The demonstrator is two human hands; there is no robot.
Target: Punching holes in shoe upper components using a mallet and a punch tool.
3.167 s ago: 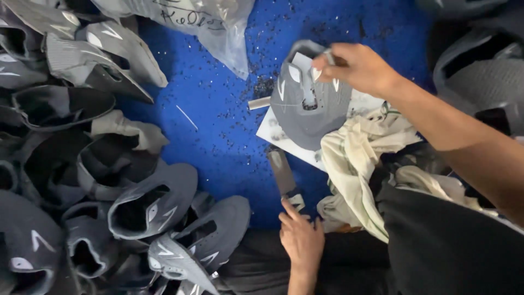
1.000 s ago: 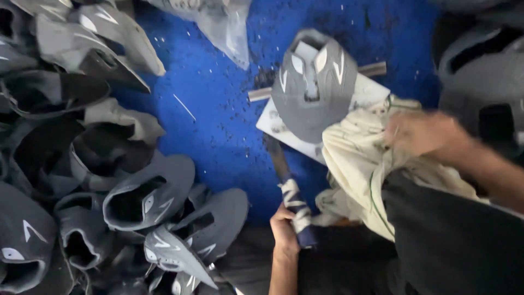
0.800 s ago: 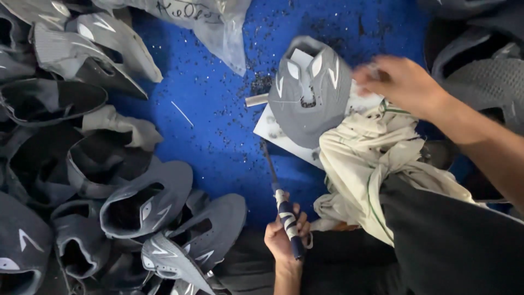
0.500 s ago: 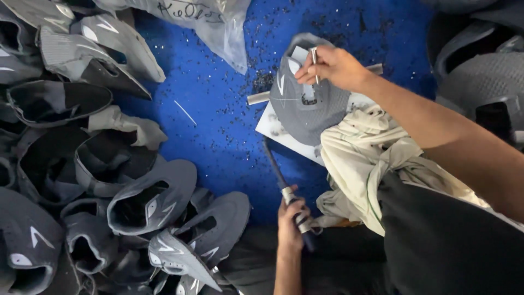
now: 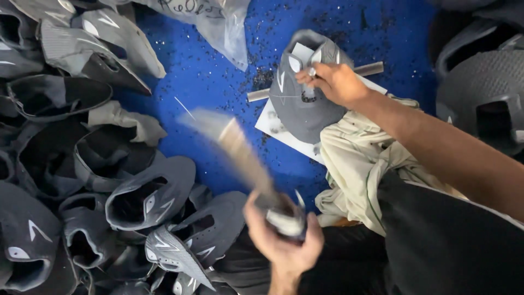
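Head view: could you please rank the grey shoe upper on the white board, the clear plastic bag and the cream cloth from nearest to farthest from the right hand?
1. Grey shoe upper: directly under the right hand, whose fingers touch its top.
2. Cream cloth: just below the hand, beneath the forearm.
3. Clear plastic bag: farthest, up and to the left on the blue surface.

Shoe upper (image 5: 303, 104): matt grey knit cloth. Floor sheet (image 5: 218, 93): blue, speckled with dark grit. Bag (image 5: 218, 22): glossy clear plastic.
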